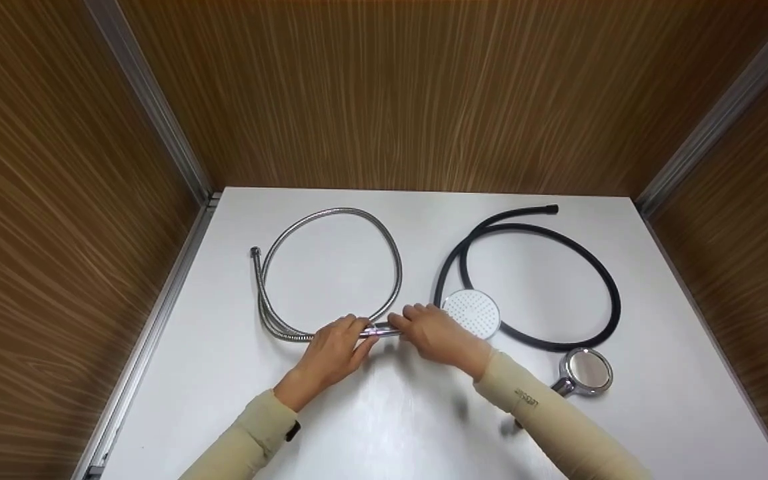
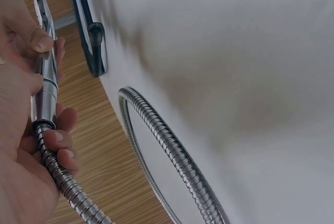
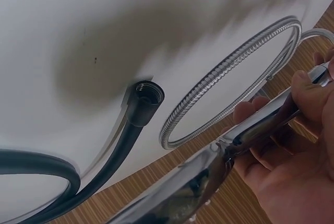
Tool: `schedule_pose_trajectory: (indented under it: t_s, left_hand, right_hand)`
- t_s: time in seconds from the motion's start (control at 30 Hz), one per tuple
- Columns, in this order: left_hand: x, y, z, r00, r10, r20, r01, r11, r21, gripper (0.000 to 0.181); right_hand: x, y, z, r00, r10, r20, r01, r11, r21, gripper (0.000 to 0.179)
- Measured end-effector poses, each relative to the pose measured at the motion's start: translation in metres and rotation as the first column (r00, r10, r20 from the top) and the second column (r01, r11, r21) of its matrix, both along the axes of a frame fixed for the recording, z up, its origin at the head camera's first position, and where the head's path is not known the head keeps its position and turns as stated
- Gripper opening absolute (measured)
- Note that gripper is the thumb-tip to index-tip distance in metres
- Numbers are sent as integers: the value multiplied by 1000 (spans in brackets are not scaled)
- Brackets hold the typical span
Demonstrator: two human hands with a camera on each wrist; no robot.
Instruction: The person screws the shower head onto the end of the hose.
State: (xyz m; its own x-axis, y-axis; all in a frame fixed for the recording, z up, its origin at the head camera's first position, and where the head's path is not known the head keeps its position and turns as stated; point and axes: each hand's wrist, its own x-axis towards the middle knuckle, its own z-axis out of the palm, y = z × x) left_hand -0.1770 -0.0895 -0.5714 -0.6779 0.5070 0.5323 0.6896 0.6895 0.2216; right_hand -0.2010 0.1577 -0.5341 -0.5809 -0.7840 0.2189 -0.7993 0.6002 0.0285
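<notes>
My left hand (image 1: 334, 350) grips the end of a silver metal shower hose (image 1: 399, 267). In the left wrist view its fingers curl round the smooth chrome end nut (image 2: 44, 104) and the ribbed part below. My right hand (image 1: 436, 337) holds the chrome handle (image 1: 387, 329) of a shower head (image 1: 472, 313), whose white nozzle face points up. Handle and nut meet in line between the two hands. From the right wrist view, the chrome back of the shower head (image 3: 182, 192) extends away from the right hand's fingers. The hose's other end lies at the left.
A black hose (image 1: 614, 287) lies coiled on the right of the white table (image 1: 384, 427), partly behind the white-faced shower head. A second chrome shower head (image 1: 587, 371) lies near the right forearm, its handle partly covered by the sleeve. Wood-patterned panels (image 1: 384, 93) enclose the table.
</notes>
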Motion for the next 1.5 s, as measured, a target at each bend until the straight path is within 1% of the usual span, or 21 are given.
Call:
schedule_pose_trajectory:
  t_s: [0.1, 0.27, 0.43, 0.57, 0.67, 0.9, 1.03, 1.17, 1.33, 1.43, 1.5]
  left_hand:
    - [0, 0, 0, 1000, -2, -3, 2, 1000, -5, 26]
    - [0, -1, 0, 1000, -12, 16, 12, 1000, 8, 29]
    - [1, -1, -1, 1000, -16, -4, 16, 1000, 15, 29]
    - [1, 0, -1, 1000, -17, -9, 17, 999, 27, 24]
    - [1, 0, 0, 1000, -15, 5, 15, 1000, 27, 21]
    - [2, -1, 0, 1000, -6, 31, 6, 1000, -20, 23]
    - [3, -1, 1, 999, -5, 51, 5, 1000, -13, 25]
    - [3, -1, 1, 998, -8, 63, 7, 1000, 6, 23]
    - [2, -1, 1, 999, -11, 39, 11, 1000, 3, 20]
    - [2, -1, -1, 1000, -13, 16, 13, 1000, -10, 20]
    - [2, -1, -2, 1000, -15, 12, 15, 1000, -11, 22]
  right_hand:
    - [0, 0, -1, 1000, -1, 2, 1, 1000, 1, 27]
    - [0, 0, -2, 1000, -2, 8, 2, 1000, 2, 27]
    - [1, 0, -2, 1000, 4, -1, -4, 1000, -6, 27]
    - [1, 0, -2, 1000, 8, -5, -8, 1000, -13, 26]
    - [1, 0, -2, 1000, 8, -9, -8, 1000, -16, 26]
    - [1, -1, -4, 1000, 3, -22, -3, 1000, -1, 28]
    - [1, -1, -5, 1000, 5, -24, -5, 1000, -2, 29]
    - [0, -1, -5, 1000, 7, -31, -7, 1000, -9, 28]
    - [1, -1, -5, 1000, 6, -25, -6, 1000, -8, 27]
    - [1, -1, -4, 1000, -1, -15, 1, 1000, 3, 27]
    - [1, -1, -3, 1000, -5, -10, 5, 1000, 6, 27]
